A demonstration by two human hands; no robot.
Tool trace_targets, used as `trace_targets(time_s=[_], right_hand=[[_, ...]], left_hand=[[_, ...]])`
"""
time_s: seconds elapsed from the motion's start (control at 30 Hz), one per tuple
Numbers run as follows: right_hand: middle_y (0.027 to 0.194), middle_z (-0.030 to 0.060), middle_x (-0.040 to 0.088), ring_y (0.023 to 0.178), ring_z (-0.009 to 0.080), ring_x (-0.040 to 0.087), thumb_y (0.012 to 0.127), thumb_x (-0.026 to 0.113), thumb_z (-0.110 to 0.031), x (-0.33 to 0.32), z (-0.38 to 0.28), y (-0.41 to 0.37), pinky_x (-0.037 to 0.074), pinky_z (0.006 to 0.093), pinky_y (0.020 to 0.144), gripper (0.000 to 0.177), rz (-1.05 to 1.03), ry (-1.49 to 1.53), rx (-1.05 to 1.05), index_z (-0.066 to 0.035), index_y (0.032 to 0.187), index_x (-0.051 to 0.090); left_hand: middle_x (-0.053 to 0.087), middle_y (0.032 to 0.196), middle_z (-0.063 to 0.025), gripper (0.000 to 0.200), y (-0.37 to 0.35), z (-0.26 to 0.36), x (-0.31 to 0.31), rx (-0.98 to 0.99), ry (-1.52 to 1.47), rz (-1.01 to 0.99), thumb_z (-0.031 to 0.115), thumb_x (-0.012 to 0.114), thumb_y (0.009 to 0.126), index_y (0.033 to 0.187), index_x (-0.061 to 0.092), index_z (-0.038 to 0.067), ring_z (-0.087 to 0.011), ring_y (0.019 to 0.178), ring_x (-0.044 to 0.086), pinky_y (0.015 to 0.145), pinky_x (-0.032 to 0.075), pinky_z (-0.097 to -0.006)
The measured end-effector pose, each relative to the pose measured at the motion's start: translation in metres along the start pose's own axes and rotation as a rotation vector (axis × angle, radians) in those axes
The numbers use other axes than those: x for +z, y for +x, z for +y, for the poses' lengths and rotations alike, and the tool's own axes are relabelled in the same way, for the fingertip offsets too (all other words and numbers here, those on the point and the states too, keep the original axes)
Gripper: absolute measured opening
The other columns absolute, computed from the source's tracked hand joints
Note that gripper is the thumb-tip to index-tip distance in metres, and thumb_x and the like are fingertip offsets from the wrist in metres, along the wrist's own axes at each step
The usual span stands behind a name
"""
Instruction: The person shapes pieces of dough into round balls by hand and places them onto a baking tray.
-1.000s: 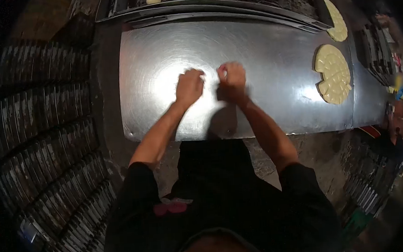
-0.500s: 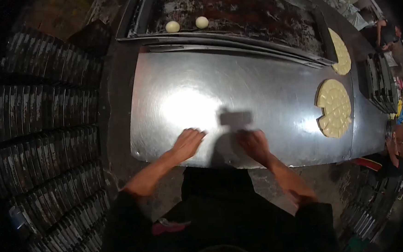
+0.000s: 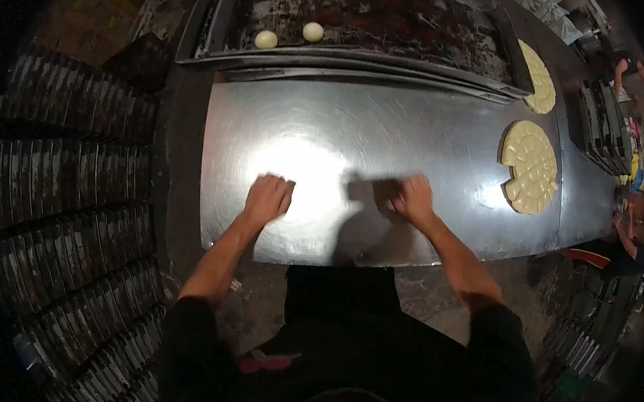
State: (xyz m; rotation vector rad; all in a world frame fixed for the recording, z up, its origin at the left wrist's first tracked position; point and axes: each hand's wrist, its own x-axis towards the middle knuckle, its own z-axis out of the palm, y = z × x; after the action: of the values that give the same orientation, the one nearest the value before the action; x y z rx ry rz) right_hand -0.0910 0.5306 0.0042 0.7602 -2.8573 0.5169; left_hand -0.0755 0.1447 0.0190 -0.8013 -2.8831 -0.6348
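On the left part of the shiny metal tabletop, my left hand has its fingers curled together; what lies under them, if anything, is hidden. My right hand is also curled over the metal, beside its shadow, and its underside cannot be seen. Two pale dough balls, one left of the other, sit on the dark tray beyond the tabletop. A round, scored slab of dough with a notch in its left side lies to the right of my hands.
A second scored dough slab lies farther back, beside the tray. Stacked dark trays fill the left side. More trays stand at the right, near a co-worker's arm and another person.
Both my hands have moved forward over the metal, and the left one also went left. They are farther apart. The whole view has shifted slightly.
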Motion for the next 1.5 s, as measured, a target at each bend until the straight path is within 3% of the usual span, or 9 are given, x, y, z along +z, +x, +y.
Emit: trace_targets(time_s=[0.23, 0.3, 0.47, 0.67, 0.77, 1.0, 1.17, 1.37, 1.5], right_hand=[[0.078, 0.0127, 0.056, 0.077, 0.0333, 0.055, 0.080, 0.067, -0.019, 0.013, -0.058, 0.009, 0.043, 0.0450, 0.070, 0.016, 0.215, 0.136, -0.056, -0.005, 0.078, 0.060], [0.079, 0.0125, 0.057, 0.081, 0.0333, 0.055, 0.081, 0.066, -0.020, -0.004, -0.009, -0.007, 0.043, 0.0433, 0.074, 0.015, -0.747, -0.024, 0.345, -0.006, 0.078, 0.062], [0.085, 0.0120, 0.062, 0.084, 0.0315, 0.057, 0.079, 0.066, -0.018, 0.039, -0.055, 0.064, 0.044, 0.0408, 0.076, 0.013, 0.405, 0.207, 0.146, -0.006, 0.077, 0.061], [0.091, 0.0130, 0.061, 0.088, 0.0307, 0.057, 0.080, 0.067, -0.015, -0.032, -0.027, -0.006, 0.044, 0.0435, 0.077, 0.011, -0.755, -0.052, 0.130, -0.005, 0.079, 0.061], [0.088, 0.0139, 0.058, 0.084, 0.0323, 0.053, 0.076, 0.071, -0.013, 0.001, -0.030, 0.037, 0.042, 0.0438, 0.070, 0.014, 0.347, 0.101, 0.197, -0.004, 0.080, 0.061], [0.092, 0.0143, 0.063, 0.088, 0.0291, 0.059, 0.075, 0.071, -0.011, 0.010, -0.020, -0.035, 0.047, 0.0403, 0.072, 0.017, -0.417, 0.034, -0.066, -0.006, 0.090, 0.066], [0.097, 0.0150, 0.061, 0.093, 0.0324, 0.056, 0.080, 0.069, -0.012, 0.015, -0.058, 0.056, 0.043, 0.0421, 0.084, 0.012, 0.464, 0.283, 0.313, -0.004, 0.084, 0.062], [0.096, 0.0121, 0.062, 0.094, 0.0337, 0.055, 0.077, 0.072, -0.010, -0.006, -0.033, -0.042, 0.044, 0.0410, 0.086, 0.011, 0.225, 0.277, 0.137, -0.005, 0.085, 0.065], [0.094, 0.0122, 0.062, 0.092, 0.0323, 0.056, 0.076, 0.071, -0.009, 0.003, -0.037, 0.054, 0.044, 0.0412, 0.081, 0.008, 0.605, 0.195, 0.286, -0.005, 0.081, 0.066]], left_hand=[[0.060, 0.090, -0.0172, 0.021, -0.009, 0.068, 0.018, 0.033, -0.182, -0.016, 0.007, 0.058, 0.086, 0.106, 0.063, 0.002, -0.0320, 0.089, 0.058, 0.085, 0.046, -0.0423], [0.063, 0.083, -0.0184, 0.018, -0.024, 0.011, 0.011, -0.165, 0.099, -0.378, 0.004, 0.060, 0.081, 0.098, 0.066, 0.000, -0.0333, 0.080, 0.061, 0.079, 0.047, -0.0461], [0.063, 0.087, -0.0148, 0.021, 0.068, 0.041, 0.026, -0.401, -0.309, 0.438, 0.007, 0.062, 0.082, 0.102, 0.062, 0.002, -0.0315, 0.079, 0.059, 0.071, 0.046, -0.0424], [0.063, 0.079, -0.0199, 0.014, -0.021, 0.009, 0.002, -0.166, 0.060, -0.052, 0.006, 0.063, 0.081, 0.093, 0.063, 0.000, -0.0368, 0.072, 0.060, 0.067, 0.047, -0.0460], [0.064, 0.082, -0.0182, 0.013, 0.043, 0.002, -0.002, -0.357, -0.150, 0.414, 0.008, 0.063, 0.082, 0.092, 0.062, -0.001, -0.0351, 0.073, 0.060, 0.067, 0.048, -0.0429], [0.063, 0.081, -0.0185, 0.005, -0.017, 0.009, -0.013, -0.225, 0.006, -0.158, 0.003, 0.060, 0.082, 0.082, 0.064, 0.000, -0.0380, 0.076, 0.057, 0.071, 0.045, -0.0470], [0.062, 0.086, -0.0207, 0.019, 0.058, 0.008, 0.009, -0.515, -0.509, 0.568, 0.006, 0.057, 0.082, 0.099, 0.064, 0.002, -0.0354, 0.076, 0.058, 0.069, 0.046, -0.0462], [0.063, 0.081, -0.0181, 0.017, -0.009, -0.018, -0.018, -0.311, 0.160, -0.297, 0.010, 0.057, 0.083, 0.095, 0.066, 0.001, -0.0352, 0.075, 0.059, 0.069, 0.045, -0.0482], [0.066, 0.084, -0.0137, 0.026, 0.049, -0.020, -0.007, -0.557, -0.280, 0.560, 0.016, 0.068, 0.079, 0.098, 0.065, -0.001, -0.0308, 0.074, 0.061, 0.070, 0.048, -0.0413]])
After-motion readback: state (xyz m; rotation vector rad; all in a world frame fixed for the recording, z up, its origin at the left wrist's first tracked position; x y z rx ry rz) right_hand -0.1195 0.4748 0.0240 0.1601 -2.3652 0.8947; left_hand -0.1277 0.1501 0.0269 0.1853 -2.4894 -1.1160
